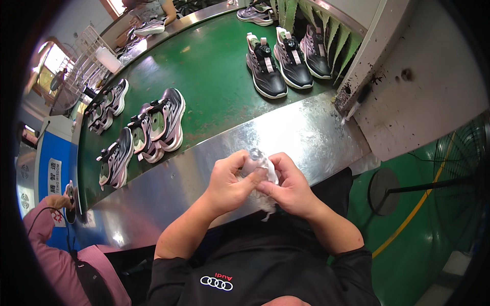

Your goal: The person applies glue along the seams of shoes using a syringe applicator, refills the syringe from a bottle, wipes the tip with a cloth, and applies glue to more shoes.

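Above the metal ledge, my left hand [227, 183] and my right hand [290, 187] are closed together at chest height. Between them is a crumpled white cloth [272, 176], its frayed end hanging below my fingers. A pale, rounded thing with a shiny tip [256, 153] pokes up from the cloth; my fingers cover most of it, so its kind is unclear. My left fingers wrap it from the left, while the right fingers pinch the cloth from the other side. Both thumbs point inward and almost meet.
A green conveyor belt [214, 66] carries black-and-pink sneakers [265, 66] at far right and more sneakers [166, 120] at left. The metal ledge [316, 127] borders it. Co-workers sit at far left [150, 15] and near left [76, 270]. A floor fan [459, 168] stands right.
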{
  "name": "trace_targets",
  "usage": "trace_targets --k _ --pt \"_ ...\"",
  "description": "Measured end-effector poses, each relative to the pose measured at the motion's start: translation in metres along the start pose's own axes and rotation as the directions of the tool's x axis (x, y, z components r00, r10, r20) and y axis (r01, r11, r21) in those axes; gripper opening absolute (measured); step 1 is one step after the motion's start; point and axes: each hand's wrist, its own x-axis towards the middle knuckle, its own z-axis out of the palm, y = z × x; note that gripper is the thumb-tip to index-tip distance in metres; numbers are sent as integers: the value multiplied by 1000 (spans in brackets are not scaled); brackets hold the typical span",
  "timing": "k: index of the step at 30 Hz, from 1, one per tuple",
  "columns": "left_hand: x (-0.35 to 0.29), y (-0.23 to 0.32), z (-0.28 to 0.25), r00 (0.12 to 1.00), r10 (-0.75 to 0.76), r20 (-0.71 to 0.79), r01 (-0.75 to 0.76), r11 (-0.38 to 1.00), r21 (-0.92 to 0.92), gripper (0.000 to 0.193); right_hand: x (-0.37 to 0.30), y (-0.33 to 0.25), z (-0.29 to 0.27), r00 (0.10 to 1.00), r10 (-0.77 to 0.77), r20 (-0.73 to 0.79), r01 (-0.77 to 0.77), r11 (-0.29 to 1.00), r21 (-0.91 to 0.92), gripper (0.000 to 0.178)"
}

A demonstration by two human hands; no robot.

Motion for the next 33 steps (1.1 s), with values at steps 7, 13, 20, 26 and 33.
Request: trace_targets --k 7,13,20,26,33 --pt "-7 9 -15 985 -168 32 169 928 -332 7 -2 4 -14 997 42 -68 -48 996 -80 15" --pt "-11 5 -14 981 -187 46 186 851 -492 8 4 3 -14 984 38 -175 1 976 220 20" --pt "-8 -6 -15 977 -205 66 214 900 -380 12 0 -8 -23 981 -103 -166 60 967 -246 17" --pt "-38 7 -2 962 -191 197 264 840 -474 27 6 -10 -39 949 -250 -193 134 872 -470 13" --pt "-34 -9 9 892 -307 331 427 812 -398 31 2 -17 -29 875 -483 48 412 686 -600 24"
